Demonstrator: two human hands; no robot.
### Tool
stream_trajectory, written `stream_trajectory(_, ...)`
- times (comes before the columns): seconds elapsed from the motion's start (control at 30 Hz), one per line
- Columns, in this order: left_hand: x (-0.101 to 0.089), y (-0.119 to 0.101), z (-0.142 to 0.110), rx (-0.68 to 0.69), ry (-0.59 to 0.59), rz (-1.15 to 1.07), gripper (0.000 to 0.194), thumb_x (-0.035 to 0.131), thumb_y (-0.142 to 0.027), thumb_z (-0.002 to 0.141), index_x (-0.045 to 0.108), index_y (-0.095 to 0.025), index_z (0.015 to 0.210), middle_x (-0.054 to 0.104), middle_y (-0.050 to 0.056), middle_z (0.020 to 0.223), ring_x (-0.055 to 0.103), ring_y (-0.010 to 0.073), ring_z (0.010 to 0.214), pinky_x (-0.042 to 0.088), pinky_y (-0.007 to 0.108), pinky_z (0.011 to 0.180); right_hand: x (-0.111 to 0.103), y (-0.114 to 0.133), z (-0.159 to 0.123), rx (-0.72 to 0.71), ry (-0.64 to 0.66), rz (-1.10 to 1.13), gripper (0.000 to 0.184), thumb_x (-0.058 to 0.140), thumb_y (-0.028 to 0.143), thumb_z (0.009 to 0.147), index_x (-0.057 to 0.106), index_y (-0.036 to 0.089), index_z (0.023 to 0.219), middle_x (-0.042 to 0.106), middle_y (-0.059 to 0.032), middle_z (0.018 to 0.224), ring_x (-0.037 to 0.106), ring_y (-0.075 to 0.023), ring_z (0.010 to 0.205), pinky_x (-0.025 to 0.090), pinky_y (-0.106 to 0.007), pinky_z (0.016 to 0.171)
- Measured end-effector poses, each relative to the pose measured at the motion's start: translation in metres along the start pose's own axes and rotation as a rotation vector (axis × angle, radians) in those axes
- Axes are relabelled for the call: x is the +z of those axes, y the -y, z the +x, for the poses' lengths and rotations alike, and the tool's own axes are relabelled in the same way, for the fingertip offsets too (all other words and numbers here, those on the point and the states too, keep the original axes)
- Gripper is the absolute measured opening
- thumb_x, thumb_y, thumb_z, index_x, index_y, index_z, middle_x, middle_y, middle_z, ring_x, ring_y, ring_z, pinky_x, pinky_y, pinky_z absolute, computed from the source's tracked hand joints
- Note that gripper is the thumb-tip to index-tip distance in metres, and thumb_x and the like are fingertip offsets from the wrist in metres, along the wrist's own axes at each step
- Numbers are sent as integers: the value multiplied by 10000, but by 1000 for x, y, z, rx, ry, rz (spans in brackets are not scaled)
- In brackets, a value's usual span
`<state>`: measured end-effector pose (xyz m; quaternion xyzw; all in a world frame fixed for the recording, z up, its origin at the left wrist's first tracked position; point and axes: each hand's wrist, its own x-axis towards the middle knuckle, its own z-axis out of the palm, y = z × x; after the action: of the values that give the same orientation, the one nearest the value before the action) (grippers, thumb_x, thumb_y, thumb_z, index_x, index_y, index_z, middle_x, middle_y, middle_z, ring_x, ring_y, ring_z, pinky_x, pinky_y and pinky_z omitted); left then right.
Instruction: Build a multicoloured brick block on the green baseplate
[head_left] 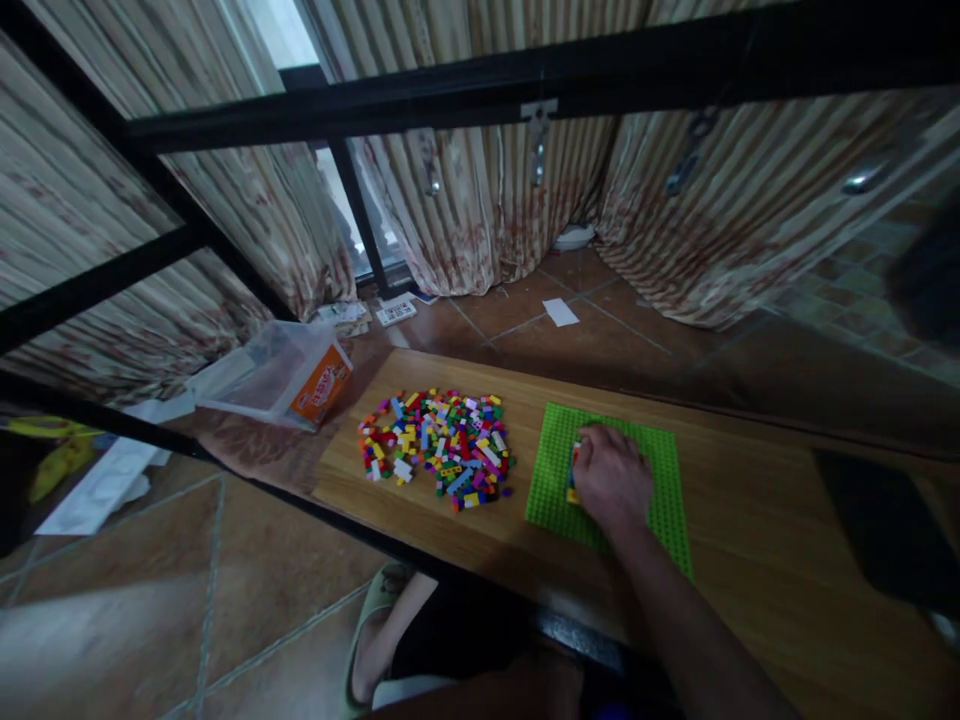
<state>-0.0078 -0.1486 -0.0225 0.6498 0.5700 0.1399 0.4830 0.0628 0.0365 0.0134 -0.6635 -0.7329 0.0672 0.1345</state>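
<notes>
My right hand (613, 475) is over the green studded baseplate (551, 460), its fingers curled down on a small group of toy bricks (573, 492). Blue, yellow and a bit of red show along the hand's left side; the rest of the bricks is hidden under the fingers. At the bottom edge, low by my lap, my left hand (556, 688) is dim and partly cut off, and its fingers cannot be made out. To the left of the baseplate a pile of loose toy bricks (450, 445) in many colours is spread on the wooden table (517, 540).
A clear plastic box (259, 375) with an orange label stands on the floor beyond the table's left end. A dark flat object (885, 520) lies on the table's right part. A black metal frame (465, 100) crosses in front of striped curtains (480, 210). White paper (560, 312) lies on the tiles.
</notes>
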Motion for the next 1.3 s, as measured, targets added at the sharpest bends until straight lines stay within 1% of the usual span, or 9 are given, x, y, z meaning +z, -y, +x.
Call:
stream_trajectory(0.17, 3, 24, -22, 65, 283, -67, 200, 659, -241, 786, 690, -208, 982, 719, 23, 948, 663, 198, 901, 518, 264, 800, 2, 0, 4, 40, 20, -12, 343, 351, 264, 930, 660, 216, 1071, 652, -69, 1146, 559, -235, 1019, 384, -350, 809)
stream_trajectory(0.27, -22, 17, -44, 116, 198, -200, 279, 583, -220, 809, 678, -190, 1070, 726, 44, 1006, 672, 188, 891, 503, 247, 787, 1, 0, 6, 37, 35, 2, 350, 353, 266, 927, 667, 213, 1071, 650, -78, 1149, 565, -231, 1030, 403, -342, 825)
stream_trajectory(0.4, -78, 8, -75, 81, -157, -308, 253, 485, -217, 873, 665, -162, 1042, 716, 42, 870, 645, 157, 757, 479, 216, 659, 2, -3, 8, 36, 66, 11, 375, 327, 280, 933, 668, 217, 1076, 647, -76, 1159, 572, -241, 1048, 418, -352, 844)
stream_trajectory(0.47, -109, 17, -83, 92, -422, -280, 230, 477, -259, 902, 662, -169, 1006, 700, 45, 919, 635, 163, 832, 482, 225, 730, 5, -7, 9, 25, 76, -1, 392, 309, 287, 935, 663, 210, 1087, 642, -82, 1171, 575, -251, 1052, 424, -365, 849)
stream_trajectory(0.6, -167, 62, -82, -88, -954, -197, 271, 515, -246, 875, 609, -154, 1112, 676, 52, 906, 634, 165, 794, 488, 246, 720, 14, -17, 12, -30, 69, -35, 422, 277, 297, 938, 665, 188, 1063, 645, -111, 1160, 593, -258, 1025, 431, -378, 855)
stream_trajectory(0.73, -213, 105, -71, -307, -1156, 41, 349, 557, -240, 855, 578, -135, 1188, 648, 76, 965, 627, 160, 734, 497, 272, 700, 21, -24, 13, -64, 43, -60, 430, 263, 321, 937, 664, 196, 1030, 653, -118, 1126, 608, -274, 981, 448, -399, 805)
stream_trajectory(0.87, -237, 127, -55, -299, -1157, 85, 404, 578, -153, 816, 572, -146, 1220, 581, 127, 1173, 633, 175, 837, 505, 295, 774, 24, -30, 10, -115, 10, -83, 428, 261, 345, 939, 658, 191, 984, 671, -114, 1067, 619, -271, 927, 455, -394, 782)
stream_trajectory(1.07, -248, 138, -37, -247, -1119, 94, 222, 582, -96, 787, 687, -155, 973, 655, 92, 988, 634, 216, 901, 486, 337, 867, 28, -46, -7, -267, -66, 0, 400, 291, 343, 924, 659, 188, 937, 684, -113, 1039, 618, -252, 944, 450, -388, 862)
stream_trajectory(1.3, -244, 115, -46, -50, -1154, 25, 198, 602, -166, 826, 681, -174, 1007, 668, 76, 1039, 627, 204, 974, 495, 324, 880, -5, -36, -19, -190, -163, 362, 420, 429, 530, 876, 661, 202, 998, 692, -100, 1008, 623, -258, 970, 467, -413, 881)
